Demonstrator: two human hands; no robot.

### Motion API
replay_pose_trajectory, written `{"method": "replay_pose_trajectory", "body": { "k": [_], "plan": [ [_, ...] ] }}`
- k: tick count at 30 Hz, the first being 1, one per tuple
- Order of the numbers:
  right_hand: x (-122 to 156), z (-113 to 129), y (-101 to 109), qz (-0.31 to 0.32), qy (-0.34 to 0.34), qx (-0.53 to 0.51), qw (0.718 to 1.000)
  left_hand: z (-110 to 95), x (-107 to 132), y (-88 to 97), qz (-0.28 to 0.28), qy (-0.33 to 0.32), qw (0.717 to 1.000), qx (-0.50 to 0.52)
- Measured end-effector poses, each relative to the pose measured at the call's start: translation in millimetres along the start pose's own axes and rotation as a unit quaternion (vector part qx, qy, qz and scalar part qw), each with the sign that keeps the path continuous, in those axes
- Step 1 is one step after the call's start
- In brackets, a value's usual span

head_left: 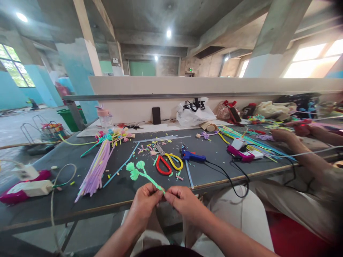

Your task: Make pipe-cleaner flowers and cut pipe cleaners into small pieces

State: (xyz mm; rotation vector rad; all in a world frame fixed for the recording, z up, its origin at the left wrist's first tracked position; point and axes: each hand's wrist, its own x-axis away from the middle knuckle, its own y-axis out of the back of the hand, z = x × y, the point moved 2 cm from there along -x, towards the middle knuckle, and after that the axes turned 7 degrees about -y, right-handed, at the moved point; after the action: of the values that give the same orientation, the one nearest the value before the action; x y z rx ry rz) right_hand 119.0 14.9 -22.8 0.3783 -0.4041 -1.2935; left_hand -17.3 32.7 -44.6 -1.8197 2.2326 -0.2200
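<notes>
Flower (147,176): mint-green and fuzzy, with rounded tufts on a twisted stem, held just above the near edge of a dark table (118,189); the tufts point to the upper left.
Left hand (144,200): fingers curled in, thumb and fingertips pinching the lower stem.
Right hand (182,200): curled likewise, thumb and forefinger pinched at the stem's bottom end, close beside the left fingertips.
Scissors (163,154): lying beyond the hands, one handle loop red, the other yellow, both towards the wearer.
Glue gun (195,156): blue, right of the scissors, its black cord drooping over the table edge.
Bundle (98,166): lilac and pale yellow fuzzy stems on the left, colourful blooms at the far end.
Scraps: small pastel snippets scattered around the scissors.
Back panel (160,85): a dark phone (156,116) stands near its foot, left of a white bag (195,113).
Co-worker: another person's arms (301,150) reach over the table at far right.
</notes>
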Motion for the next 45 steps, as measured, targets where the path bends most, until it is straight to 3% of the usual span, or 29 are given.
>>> {"method": "replay_pose_trajectory", "body": {
  "k": [2, 5, 9, 11, 13, 16, 18, 21, 24, 33, 40, 45],
  "plan": [
    [-0.9, -3.8, -0.8, 0.075, -0.069, -0.175, 0.979, -2.7, -1.9, 1.2, 0.013, -0.004, 1.000, -0.009],
    [-1.2, -6.6, -1.0, 0.051, -0.087, -0.250, 0.963, -6.9, -2.5, -0.3, 0.016, 0.002, 1.000, -0.010],
    [2.0, -3.0, 0.4, -0.090, -0.020, -0.061, 0.994, -11.1, 1.1, -5.2, 0.009, 0.030, 0.999, 0.008],
    [5.9, 1.4, 0.4, -0.147, 0.049, 0.070, 0.985, -12.2, 3.5, -7.1, 0.007, 0.049, 0.998, 0.024],
    [10.3, 4.4, -0.9, -0.184, 0.119, 0.188, 0.957, -12.5, 5.3, -8.3, 0.009, 0.063, 0.997, 0.043],
    [15.4, 5.2, -4.5, -0.232, 0.202, 0.325, 0.894, -11.2, 5.9, -9.4, 0.011, 0.080, 0.994, 0.068],
    [16.5, 4.8, -7.5, -0.249, 0.236, 0.387, 0.856, -9.5, 5.1, -10.7, 0.013, 0.094, 0.992, 0.083],
    [15.0, 4.5, -12.3, -0.250, 0.254, 0.437, 0.826, -7.4, 2.5, -13.9, 0.007, 0.110, 0.989, 0.096],
    [12.0, 4.0, -16.0, -0.255, 0.245, 0.449, 0.820, -7.5, 0.5, -17.1, -0.007, 0.114, 0.989, 0.089],
    [11.4, -2.3, -12.6, -0.282, 0.190, 0.405, 0.849, 0.0, 4.8, -11.8, 0.008, 0.092, 0.994, 0.053],
    [15.9, -3.9, -12.7, -0.286, 0.234, 0.403, 0.837, 0.1, 5.3, -11.3, -0.024, 0.073, 0.997, -0.021],
    [15.4, -5.6, -10.8, -0.229, 0.277, 0.446, 0.820, -5.5, 3.2, -11.2, -0.017, 0.106, 0.992, -0.068]
  ]
}}
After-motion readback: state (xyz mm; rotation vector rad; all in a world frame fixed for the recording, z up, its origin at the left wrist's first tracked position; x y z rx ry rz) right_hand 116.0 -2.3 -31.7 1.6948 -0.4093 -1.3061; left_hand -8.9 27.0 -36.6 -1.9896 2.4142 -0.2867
